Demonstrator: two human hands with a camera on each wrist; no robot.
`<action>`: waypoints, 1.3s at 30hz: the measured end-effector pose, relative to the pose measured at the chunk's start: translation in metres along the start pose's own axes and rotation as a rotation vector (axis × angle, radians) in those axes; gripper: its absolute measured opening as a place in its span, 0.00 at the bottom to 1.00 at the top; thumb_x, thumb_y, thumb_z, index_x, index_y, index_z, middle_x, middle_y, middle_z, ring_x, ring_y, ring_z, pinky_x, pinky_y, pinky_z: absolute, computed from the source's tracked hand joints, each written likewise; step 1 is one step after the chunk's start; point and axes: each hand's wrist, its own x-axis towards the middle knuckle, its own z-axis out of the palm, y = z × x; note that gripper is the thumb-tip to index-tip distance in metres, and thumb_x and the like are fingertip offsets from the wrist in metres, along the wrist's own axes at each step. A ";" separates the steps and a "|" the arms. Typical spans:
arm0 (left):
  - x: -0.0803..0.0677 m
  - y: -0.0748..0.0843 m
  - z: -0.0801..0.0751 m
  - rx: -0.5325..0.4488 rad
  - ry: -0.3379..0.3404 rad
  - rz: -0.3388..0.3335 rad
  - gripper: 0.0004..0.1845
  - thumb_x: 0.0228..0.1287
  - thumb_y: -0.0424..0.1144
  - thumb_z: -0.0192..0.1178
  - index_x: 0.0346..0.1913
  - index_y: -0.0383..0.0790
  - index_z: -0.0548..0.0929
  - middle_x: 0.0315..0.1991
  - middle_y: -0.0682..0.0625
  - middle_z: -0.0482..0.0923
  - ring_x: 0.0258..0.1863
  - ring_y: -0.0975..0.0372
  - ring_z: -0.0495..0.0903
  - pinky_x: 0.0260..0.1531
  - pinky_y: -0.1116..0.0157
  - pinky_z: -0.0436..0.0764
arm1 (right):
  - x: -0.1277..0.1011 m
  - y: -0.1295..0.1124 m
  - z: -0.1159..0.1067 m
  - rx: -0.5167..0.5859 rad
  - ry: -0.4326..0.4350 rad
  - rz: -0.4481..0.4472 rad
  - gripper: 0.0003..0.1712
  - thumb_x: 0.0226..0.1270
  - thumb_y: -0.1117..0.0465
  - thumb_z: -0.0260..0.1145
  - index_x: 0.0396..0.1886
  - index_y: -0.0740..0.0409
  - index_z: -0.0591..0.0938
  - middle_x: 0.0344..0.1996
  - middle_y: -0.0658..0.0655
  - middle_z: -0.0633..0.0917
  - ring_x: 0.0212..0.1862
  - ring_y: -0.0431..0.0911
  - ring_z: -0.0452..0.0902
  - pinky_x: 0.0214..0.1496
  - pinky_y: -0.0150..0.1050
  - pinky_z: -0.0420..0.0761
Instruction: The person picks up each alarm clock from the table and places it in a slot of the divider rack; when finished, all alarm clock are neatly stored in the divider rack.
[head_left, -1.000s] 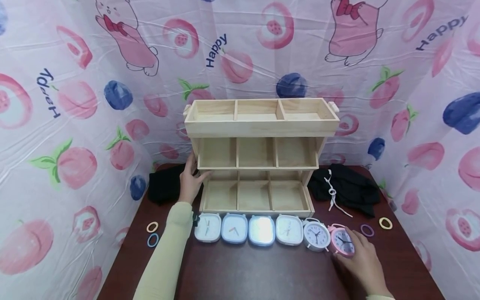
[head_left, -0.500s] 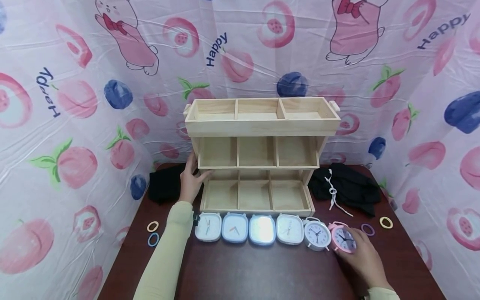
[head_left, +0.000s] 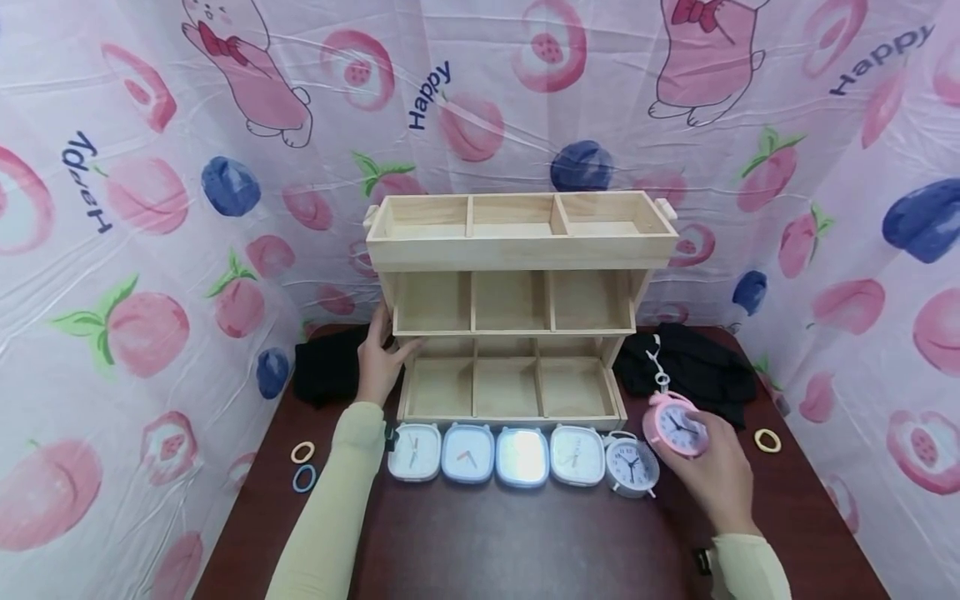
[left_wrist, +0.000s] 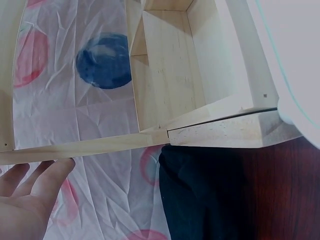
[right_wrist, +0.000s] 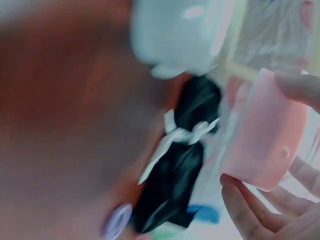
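Now I see the right hand (head_left: 716, 467) gripping the pink alarm clock (head_left: 677, 425), fingers curled around its back and rim, holding it clear of the dark table (head_left: 525, 542), just above and right of the white alarm clock (head_left: 632, 465). The pink clock's face tilts up toward the head camera. In the right wrist view the picture is blurred, but the pink casing (right_wrist: 265, 145) sits between thumb and fingers (right_wrist: 245, 210).

The left hand (head_left: 381, 362) lies with straight fingers against the left side of the wooden shelf (head_left: 521, 250), at the joint between its middle and bottom tiers; in the left wrist view the fingertips (left_wrist: 55, 170) touch a wooden rail.

Four square clocks (head_left: 495, 454) stand in a row before the shelf's bottom tier, the white alarm clock at their right end. A black cloth with a white cord (head_left: 697, 371) lies right of the shelf, another black cloth (head_left: 326, 371) left of it. Hair rings (head_left: 303, 465) lie on the left of the table, one yellow ring (head_left: 767, 440) on the right.
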 end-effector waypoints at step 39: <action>-0.002 -0.001 -0.001 0.031 -0.027 -0.032 0.54 0.66 0.43 0.77 0.84 0.77 0.53 0.84 0.47 0.63 0.81 0.49 0.68 0.75 0.43 0.75 | 0.076 -0.085 0.118 -0.178 -0.466 -0.136 0.36 0.50 0.45 0.87 0.54 0.59 0.87 0.56 0.67 0.85 0.52 0.62 0.84 0.49 0.62 0.85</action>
